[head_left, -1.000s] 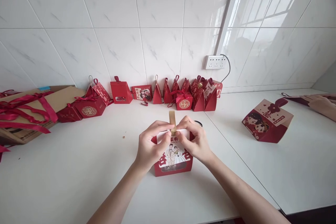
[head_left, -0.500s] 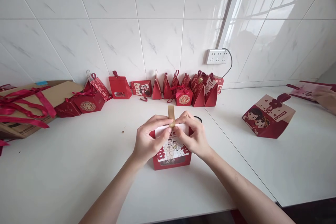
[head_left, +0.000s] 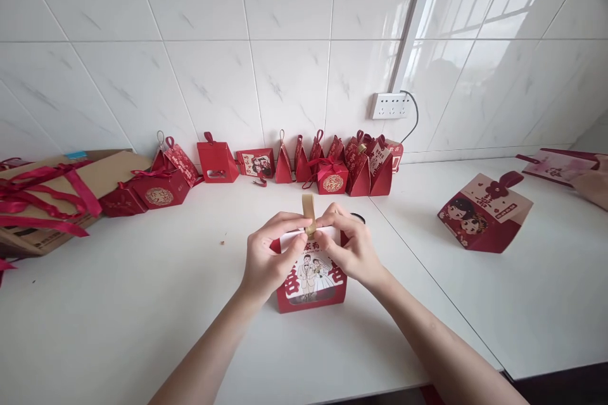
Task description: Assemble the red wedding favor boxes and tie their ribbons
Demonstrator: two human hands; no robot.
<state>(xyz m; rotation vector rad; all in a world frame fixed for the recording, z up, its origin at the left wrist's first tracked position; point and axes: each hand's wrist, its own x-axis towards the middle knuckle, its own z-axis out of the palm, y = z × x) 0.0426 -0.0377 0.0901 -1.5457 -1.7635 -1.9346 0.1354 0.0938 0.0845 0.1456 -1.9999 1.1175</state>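
Note:
A red and white gift box [head_left: 311, 288] stands upright on the white table in front of me, a cartoon bride and groom and a clear window on its front. A gold ribbon [head_left: 308, 205] sticks up in a loop from its top edge. My left hand [head_left: 273, 253] is closed on the box's top at the left of the ribbon, with thumb and index fingertip against the ribbon's base. From the other side my right hand [head_left: 349, 247] pinches the same top edge, its fingertips close to the ribbon. The fingers partly hide the top.
Several red gift boxes [head_left: 284, 164] line the tiled wall. At left lies a cardboard box [head_left: 116, 164] draped with red ribbons [head_left: 42, 193]. A larger gift box [head_left: 489, 212] stands at right. Another person's hand [head_left: 593, 186] touches a flat red and pink box [head_left: 553, 164].
The gold ribbon's loop leans slightly more to the left. Both hands keep their pinch at the box top. The view has tilted up a little.

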